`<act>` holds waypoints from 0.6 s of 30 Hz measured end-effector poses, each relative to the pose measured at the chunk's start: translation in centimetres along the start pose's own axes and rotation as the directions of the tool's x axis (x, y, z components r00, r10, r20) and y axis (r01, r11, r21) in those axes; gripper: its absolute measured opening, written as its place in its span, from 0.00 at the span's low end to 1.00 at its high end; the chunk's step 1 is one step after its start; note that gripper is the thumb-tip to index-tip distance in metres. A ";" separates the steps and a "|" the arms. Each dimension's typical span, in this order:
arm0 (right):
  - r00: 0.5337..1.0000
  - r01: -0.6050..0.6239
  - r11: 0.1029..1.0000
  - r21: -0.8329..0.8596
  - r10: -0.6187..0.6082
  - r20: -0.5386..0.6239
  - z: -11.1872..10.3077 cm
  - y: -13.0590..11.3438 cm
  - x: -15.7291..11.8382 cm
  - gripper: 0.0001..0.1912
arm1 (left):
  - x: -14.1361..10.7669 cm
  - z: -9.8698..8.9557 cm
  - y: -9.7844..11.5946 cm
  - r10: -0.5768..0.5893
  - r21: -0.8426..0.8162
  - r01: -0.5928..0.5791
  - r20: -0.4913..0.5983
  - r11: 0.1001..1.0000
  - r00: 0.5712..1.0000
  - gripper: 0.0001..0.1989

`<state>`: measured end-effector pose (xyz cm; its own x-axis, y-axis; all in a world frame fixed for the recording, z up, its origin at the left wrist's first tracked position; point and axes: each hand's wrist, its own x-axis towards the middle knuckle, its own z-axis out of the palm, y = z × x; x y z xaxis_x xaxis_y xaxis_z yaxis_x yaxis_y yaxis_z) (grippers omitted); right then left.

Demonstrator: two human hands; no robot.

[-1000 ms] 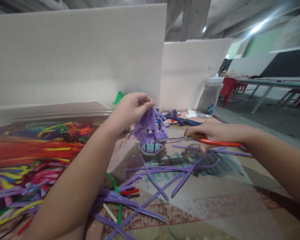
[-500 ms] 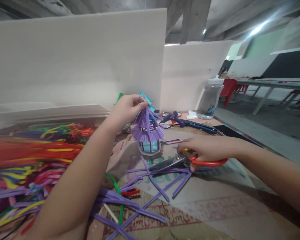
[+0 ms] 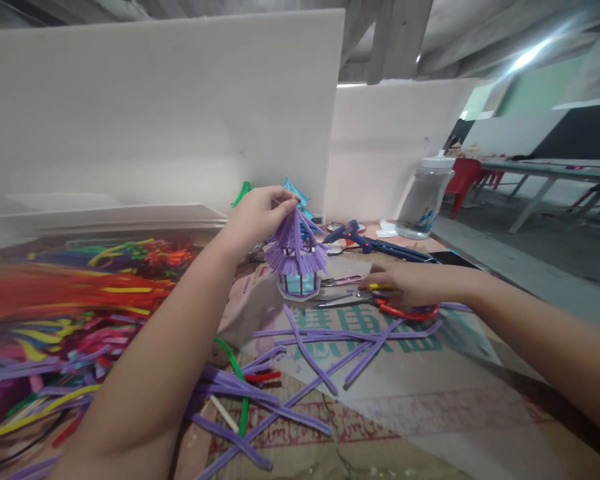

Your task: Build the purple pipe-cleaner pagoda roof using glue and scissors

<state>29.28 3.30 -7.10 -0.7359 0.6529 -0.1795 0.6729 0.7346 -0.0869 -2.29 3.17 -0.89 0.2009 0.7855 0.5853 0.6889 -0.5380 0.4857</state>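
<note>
My left hand pinches the tip of the purple pipe-cleaner roof on a small model pavilion. The pavilion stands upright, with two purple tiers, dark posts and a light blue lower wall on a pale base. Off to its right, my right hand has its fingers curled over the handles of a pair of scissors. Their blades point left, low over the table, just beside the pavilion's base. Cut purple pipe cleaners lie crossed in front of the scissors. Part of the red and yellow handles is hidden by my fingers.
Behind the scissors are a pink craft knife and a blue glue gun. A clear bottle stands at the back right. Heaps of coloured pipe cleaners fill the left side. White boards rise behind the table.
My right hand has moved the scissors back, off the crossed purple pipe cleaners, to beside the craft knife. My left hand stays at the roof tip. The view has shifted slightly.
</note>
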 end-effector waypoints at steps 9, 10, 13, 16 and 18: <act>1.000 0.011 1.000 0.023 -0.011 0.021 0.5 0.9 0.4 0.29 | -3.0 -0.1 -2.5 -0.063 -0.053 0.051 -0.272 0.997 0.960 0.15; 1.000 0.016 0.999 0.030 -0.016 0.011 0.5 0.9 0.5 0.29 | -4.1 0.4 -3.4 -0.080 -0.047 0.069 -0.302 0.997 0.950 0.14; 1.000 0.013 0.999 0.042 -0.013 0.005 0.4 0.6 0.5 0.30 | -7.9 2.1 -6.0 -0.162 -0.064 0.150 -0.277 0.987 0.947 0.15; 1.000 0.000 1.000 0.016 -0.001 0.011 0.0 0.3 0.4 0.30 | -11.2 3.7 -7.7 -0.237 -0.106 0.221 -0.184 0.970 0.954 0.17; 1.000 0.002 1.000 -0.008 -0.002 0.014 -0.3 0.1 0.1 0.31 | -12.4 4.5 -8.2 -0.257 -0.119 0.243 -0.122 0.963 0.959 0.17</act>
<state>29.26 3.47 -6.86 -0.7362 0.6487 -0.1930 0.6707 0.7375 -0.0795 -7.30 -0.80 -15.04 -0.0696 0.8542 0.5152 0.6291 -0.3633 0.6872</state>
